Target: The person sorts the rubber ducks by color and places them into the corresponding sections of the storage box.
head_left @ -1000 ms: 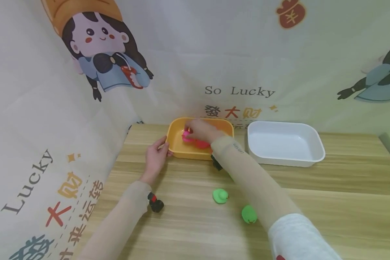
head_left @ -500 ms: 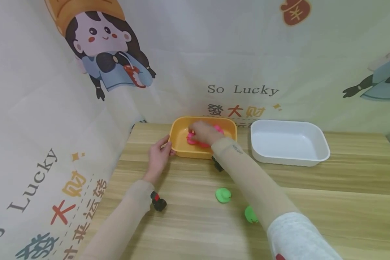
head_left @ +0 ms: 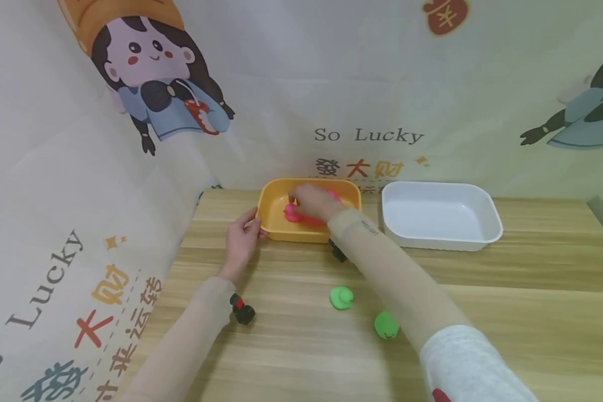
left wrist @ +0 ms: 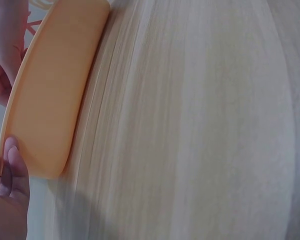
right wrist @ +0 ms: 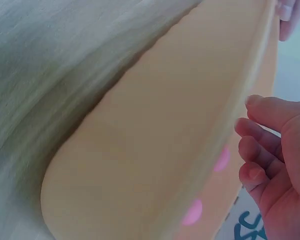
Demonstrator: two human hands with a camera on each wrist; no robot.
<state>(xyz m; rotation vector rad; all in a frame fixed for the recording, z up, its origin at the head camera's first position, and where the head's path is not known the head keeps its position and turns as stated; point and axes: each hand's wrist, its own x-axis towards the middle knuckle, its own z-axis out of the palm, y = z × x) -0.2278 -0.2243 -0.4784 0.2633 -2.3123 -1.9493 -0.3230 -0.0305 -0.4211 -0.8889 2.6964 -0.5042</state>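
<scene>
Head: L hand (head_left: 241,239) pinches yellow tray (head_left: 296,235); R hand (head_left: 312,202) half-curled, empty, nr pink duck (head_left: 292,213).

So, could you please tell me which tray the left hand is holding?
The orange tray: the left hand holds its left end, whereas the white tray has no hand on it.

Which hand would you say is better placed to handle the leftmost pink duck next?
Probably the right hand: it is over the orange tray, beside the leftmost pink duck, and appears to hold nothing. The left hand is busy gripping the tray's left end.
</scene>
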